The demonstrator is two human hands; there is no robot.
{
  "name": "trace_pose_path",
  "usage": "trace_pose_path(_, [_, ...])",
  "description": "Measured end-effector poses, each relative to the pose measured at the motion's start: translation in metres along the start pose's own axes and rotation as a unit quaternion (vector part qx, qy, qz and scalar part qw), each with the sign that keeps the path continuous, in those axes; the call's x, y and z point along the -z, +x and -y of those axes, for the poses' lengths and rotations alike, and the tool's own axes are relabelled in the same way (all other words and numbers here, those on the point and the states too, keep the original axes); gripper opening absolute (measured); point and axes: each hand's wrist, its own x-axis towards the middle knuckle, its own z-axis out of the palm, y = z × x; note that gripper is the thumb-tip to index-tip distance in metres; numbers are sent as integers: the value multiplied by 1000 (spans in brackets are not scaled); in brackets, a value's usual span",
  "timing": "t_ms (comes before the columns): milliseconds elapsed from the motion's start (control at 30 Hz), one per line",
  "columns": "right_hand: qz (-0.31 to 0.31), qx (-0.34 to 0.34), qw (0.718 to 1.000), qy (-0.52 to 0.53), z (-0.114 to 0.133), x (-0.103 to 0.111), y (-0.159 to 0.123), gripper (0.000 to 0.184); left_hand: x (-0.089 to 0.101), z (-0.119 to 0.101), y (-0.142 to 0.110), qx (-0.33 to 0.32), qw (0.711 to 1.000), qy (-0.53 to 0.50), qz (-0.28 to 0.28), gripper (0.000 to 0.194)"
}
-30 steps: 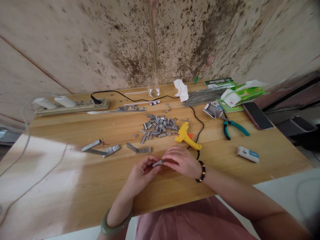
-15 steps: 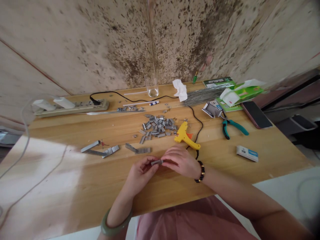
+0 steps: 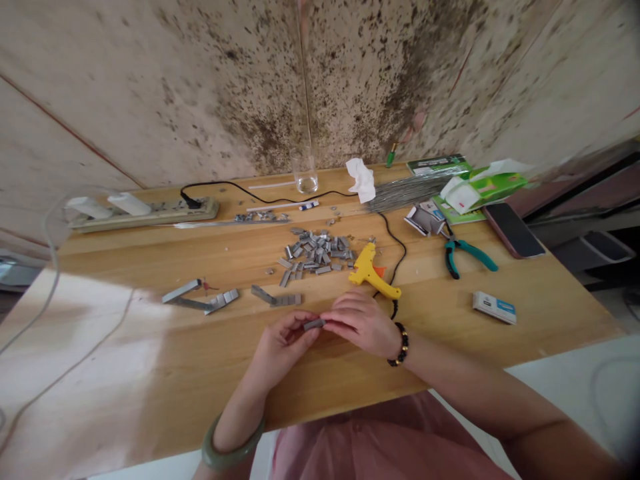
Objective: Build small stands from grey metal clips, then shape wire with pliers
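Observation:
Between the fingertips of both hands is a small grey strip of staples [image 3: 314, 325]. My left hand [image 3: 284, 343] pinches its left end, while my right hand [image 3: 357, 323] grips the right end, which its fingers partly cover. Just beyond my hands lies a short bent piece made of joined staple strips [image 3: 285, 301]. Farther left is a larger angled one [image 3: 186, 295]. A pile of loose staple strips [image 3: 320, 252] lies ahead of my hands, and a yellow glue gun [image 3: 373, 272] rests beyond my right hand.
Teal-handled pliers [image 3: 470, 255], a small box [image 3: 495, 307], an opened box [image 3: 425, 220] and a phone [image 3: 514, 230] lie to the right. At the back are a glass [image 3: 305, 179], crumpled tissue [image 3: 361, 179], a bundle of thin wires [image 3: 413, 190] and a power strip [image 3: 145, 217].
The grey strip has turned slightly between my fingers, from slanted to nearly level. Both hands stay in almost the same place, and the other things lie as before.

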Motion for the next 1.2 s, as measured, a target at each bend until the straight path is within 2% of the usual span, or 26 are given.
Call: trace_pose_path(1200, [9, 0, 1000, 14, -2, -2, -1, 21, 0, -5, 0, 24, 999, -27, 23, 22])
